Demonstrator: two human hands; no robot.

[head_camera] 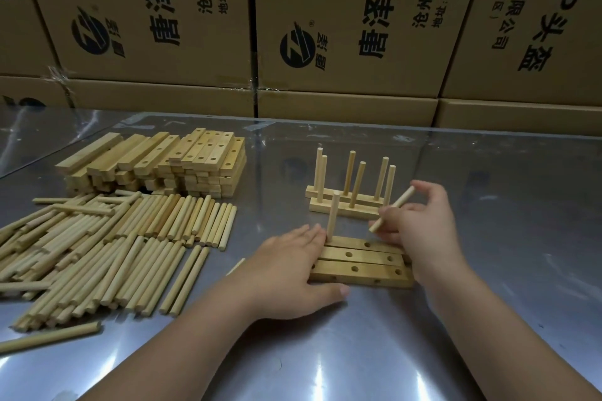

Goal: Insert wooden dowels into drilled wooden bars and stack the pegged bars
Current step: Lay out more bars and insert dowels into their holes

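Three drilled wooden bars point(361, 265) lie side by side on the steel table in front of me. One dowel point(333, 216) stands upright in the left hole of the farthest bar. My left hand point(290, 267) lies flat with straight fingers against the left ends of the bars, its thumb along the near bar. My right hand point(420, 225) hovers over the right ends and grips a slanted dowel point(392, 208). Behind them stand two pegged bars point(345, 205), each with three upright dowels.
A heap of loose dowels point(107, 251) covers the table's left side, with a stack of drilled bars point(163, 163) behind it. One dowel point(49, 337) lies alone at the near left. Cardboard boxes point(325, 26) wall off the back of the table point(505, 205).
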